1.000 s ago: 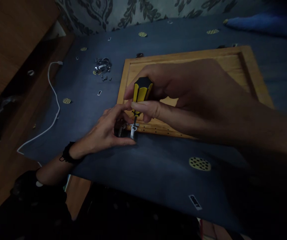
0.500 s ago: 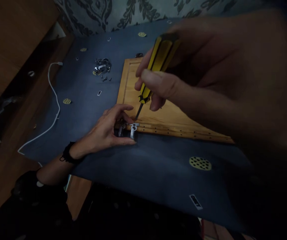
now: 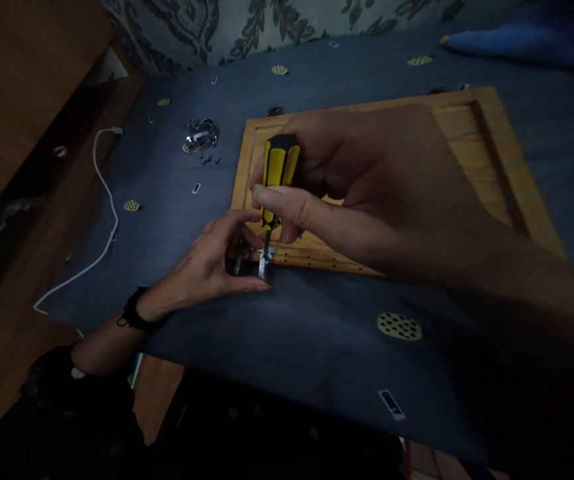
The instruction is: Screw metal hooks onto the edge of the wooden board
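Note:
My right hand (image 3: 367,180) is closed around the yellow-and-black handle of a screwdriver (image 3: 279,167), held upright. The screwdriver's tip meets the upper plate of a shiny metal hook (image 3: 263,265) at the near edge of a framed wooden panel (image 3: 514,153). My left hand (image 3: 211,257) curls about this hook, thumb by its lower end and fingers by its top, steadying it. A second metal hook (image 3: 239,261) sits just left of it, partly behind the fingers. Small paired holes run along the panel edge to the right.
A pile of metal hooks (image 3: 201,133) lies at the back left, with several small screws (image 3: 209,159) nearby. A white cable (image 3: 111,193) curves along the left side of the grey patterned cloth (image 3: 317,333). A blue bundle (image 3: 517,48) lies at the back right.
My right hand has moved down and left with the screwdriver, whose tip has come from above the panel onto the hook. My left hand stays at the hook.

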A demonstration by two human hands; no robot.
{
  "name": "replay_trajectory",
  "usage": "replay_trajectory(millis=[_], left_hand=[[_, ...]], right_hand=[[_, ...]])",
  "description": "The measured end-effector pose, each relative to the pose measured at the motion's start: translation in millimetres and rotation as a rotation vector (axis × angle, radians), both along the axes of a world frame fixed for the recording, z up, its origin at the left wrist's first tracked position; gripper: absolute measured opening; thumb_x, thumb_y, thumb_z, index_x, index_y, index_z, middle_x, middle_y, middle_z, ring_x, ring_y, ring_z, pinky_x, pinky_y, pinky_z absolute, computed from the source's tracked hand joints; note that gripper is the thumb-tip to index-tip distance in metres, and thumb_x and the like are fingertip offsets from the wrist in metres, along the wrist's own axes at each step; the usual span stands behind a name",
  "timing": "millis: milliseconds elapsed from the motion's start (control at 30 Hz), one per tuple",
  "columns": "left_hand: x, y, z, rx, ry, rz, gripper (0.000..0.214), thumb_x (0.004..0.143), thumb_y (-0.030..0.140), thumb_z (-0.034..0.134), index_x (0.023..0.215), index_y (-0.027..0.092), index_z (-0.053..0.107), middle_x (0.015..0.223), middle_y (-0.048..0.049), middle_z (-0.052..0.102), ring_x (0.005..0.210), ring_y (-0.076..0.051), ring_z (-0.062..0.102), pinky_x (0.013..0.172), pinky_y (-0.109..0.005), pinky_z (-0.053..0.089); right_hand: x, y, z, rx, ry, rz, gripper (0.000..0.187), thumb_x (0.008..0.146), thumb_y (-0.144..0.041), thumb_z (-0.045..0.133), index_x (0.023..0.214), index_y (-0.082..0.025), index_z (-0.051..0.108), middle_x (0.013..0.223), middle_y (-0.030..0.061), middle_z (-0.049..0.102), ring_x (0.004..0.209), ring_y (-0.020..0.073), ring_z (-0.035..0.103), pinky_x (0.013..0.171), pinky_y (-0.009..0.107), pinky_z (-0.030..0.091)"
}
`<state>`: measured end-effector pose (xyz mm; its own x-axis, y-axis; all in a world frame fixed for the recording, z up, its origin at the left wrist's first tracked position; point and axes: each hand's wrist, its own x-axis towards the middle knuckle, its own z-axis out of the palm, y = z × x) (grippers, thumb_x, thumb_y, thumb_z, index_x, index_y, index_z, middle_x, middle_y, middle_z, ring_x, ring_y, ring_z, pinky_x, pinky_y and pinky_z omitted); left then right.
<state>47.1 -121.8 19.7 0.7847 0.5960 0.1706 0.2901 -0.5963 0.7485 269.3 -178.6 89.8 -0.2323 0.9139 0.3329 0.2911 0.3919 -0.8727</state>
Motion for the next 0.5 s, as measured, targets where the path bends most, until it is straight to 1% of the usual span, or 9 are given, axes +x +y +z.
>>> replay_trajectory(millis=[100,200,267,333,433,500], left_hand=[[0.8,-0.2,0.7,0.0,-0.011,-0.011,0.081,0.074,0.056,0.088,0.138,0.028,0.047,0.108,-0.0043,0.069,0.102,-0.025,0.068,0.088,-0.041,0.056],[1.0,-0.5,1.7,0.0,0.005,-0.008,0.078,0.075,0.057,0.087,0.137,0.028,0.049,0.108,-0.0049,0.07,0.1,-0.025,0.069,0.089,-0.042,0.056],[0.7,-0.4,1.2,0.032,0.009,0.002,0.079,0.074,0.059,0.086,0.137,0.027,0.049,0.108,-0.0051,0.071,0.1,-0.026,0.069,0.089,-0.043,0.055],[0.2,-0.1,0.1,0.062,0.002,0.006,0.081,0.073,0.061,0.086,0.137,0.027,0.05,0.107,-0.0048,0.071,0.1,-0.026,0.068,0.086,-0.042,0.056],[-0.5,0.5,-1.3,0.073,-0.001,-0.006,0.073,0.075,0.061,0.085,0.13,0.026,0.055,0.104,-0.0041,0.071,0.095,-0.025,0.067,0.08,-0.039,0.056],[-0.9,0.6,-1.7,0.104,0.006,-0.001,0.066,0.075,0.061,0.085,0.123,0.024,0.058,0.105,-0.0049,0.07,0.098,-0.026,0.066,0.084,-0.041,0.056]], right_hand=[[-0.3,0.9,-1.9,0.018,-0.011,-0.003,0.036,0.085,-0.061,0.074,0.087,-0.027,0.062,0.086,0.0049,0.07,0.075,0.0237,0.068,0.062,0.039,0.058],[1.3,1.2,-2.4,0.063,-0.078,-0.038,0.034,0.089,-0.06,0.069,0.09,-0.027,0.065,0.086,0.0041,0.071,0.075,0.0234,0.069,0.064,0.04,0.059],[2.6,1.9,-2.1,0.087,-0.12,-0.043,0.032,0.09,-0.059,0.067,0.09,-0.028,0.065,0.085,0.0032,0.071,0.074,0.023,0.069,0.064,0.039,0.058],[3.3,2.6,-1.7,0.11,-0.15,-0.042,0.031,0.089,-0.059,0.067,0.089,-0.028,0.066,0.084,0.003,0.072,0.072,0.0227,0.07,0.062,0.038,0.058],[2.1,2.7,-2.2,0.143,-0.165,-0.04,0.03,0.089,-0.058,0.069,0.085,-0.028,0.066,0.079,0.0029,0.071,0.07,0.0226,0.07,0.062,0.038,0.057],[0.0,2.3,-3.5,0.168,-0.144,-0.047,0.029,0.09,-0.055,0.07,0.083,-0.027,0.066,0.077,0.0029,0.071,0.069,0.0224,0.069,0.061,0.037,0.056]])
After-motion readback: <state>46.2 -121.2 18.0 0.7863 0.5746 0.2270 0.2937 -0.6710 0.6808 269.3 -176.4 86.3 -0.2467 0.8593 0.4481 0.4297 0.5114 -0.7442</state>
